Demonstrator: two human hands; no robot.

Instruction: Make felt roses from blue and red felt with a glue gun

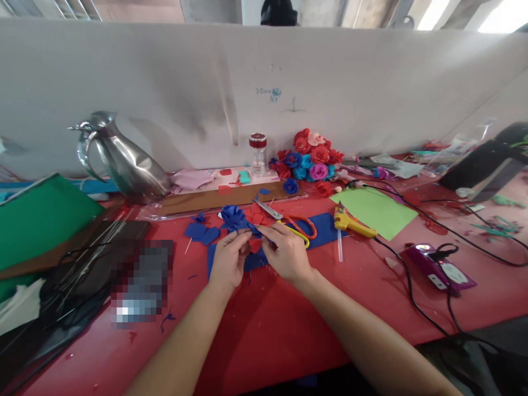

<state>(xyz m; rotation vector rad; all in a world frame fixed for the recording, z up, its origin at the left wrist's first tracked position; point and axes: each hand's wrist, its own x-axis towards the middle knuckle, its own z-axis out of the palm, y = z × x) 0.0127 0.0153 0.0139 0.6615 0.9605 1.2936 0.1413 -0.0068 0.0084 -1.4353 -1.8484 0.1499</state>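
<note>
My left hand (231, 256) and my right hand (286, 250) meet over the middle of the table, fingertips pinched together on a small blue paper piece (252, 227). Most of that piece is hidden by the fingers. Just beyond them is a blue paper flower (233, 216); whether it joins the piece I cannot tell. Loose blue paper petals (201, 233) lie to the left. Scissors (297, 226) with orange and yellow handles rest beside my right hand. Under both hands is a blue paper sheet (325, 232), with red paper scraps on it.
A yellow glue gun (350, 223) lies to the right, near a green sheet (377, 212) and a purple power strip (440, 268). Paper roses (315, 157) and a glass jar (258, 155) stand at the back. On the left are a metal jug (124, 159) and a blurred-out dark object (142, 283).
</note>
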